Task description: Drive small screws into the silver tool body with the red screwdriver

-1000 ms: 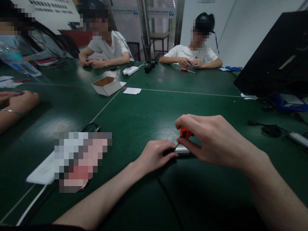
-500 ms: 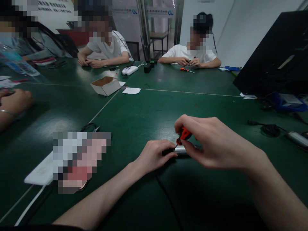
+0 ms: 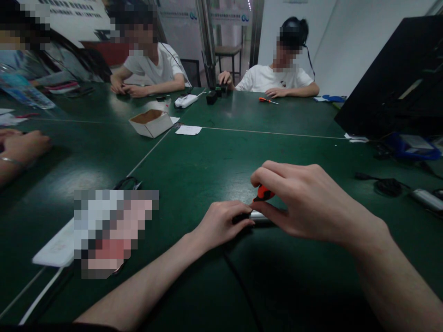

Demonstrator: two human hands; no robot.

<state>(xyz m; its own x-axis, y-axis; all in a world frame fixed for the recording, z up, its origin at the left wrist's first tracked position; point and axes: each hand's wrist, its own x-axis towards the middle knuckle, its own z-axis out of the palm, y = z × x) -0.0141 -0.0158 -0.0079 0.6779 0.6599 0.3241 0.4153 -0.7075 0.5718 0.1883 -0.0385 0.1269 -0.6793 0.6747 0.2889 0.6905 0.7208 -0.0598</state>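
My left hand (image 3: 224, 222) is closed around the black end of a silver cylindrical device (image 3: 259, 217) lying on the green table (image 3: 214, 161). A black cable (image 3: 238, 274) runs from beneath that hand toward the near edge. Above the device, my right hand (image 3: 301, 198) pinches a red-and-black screwdriver (image 3: 265, 192) by its handle. Its tip points down at the device's black end and is hidden behind my fingers. My right hand also covers the far end of the device.
At left lie a white power strip (image 3: 51, 246) and a blurred-out flat object (image 3: 117, 235). An open white box (image 3: 152, 124) stands farther back. To the right are a coiled black cable (image 3: 386, 185), another silver cylinder (image 3: 427, 200) and a large black panel (image 3: 394, 78). Other people sit around the table.
My right hand has turned the screwdriver and shifted slightly, its fingers now lower by the tip. My left hand stays put. The person opposite has reached one hand toward the black blocks.
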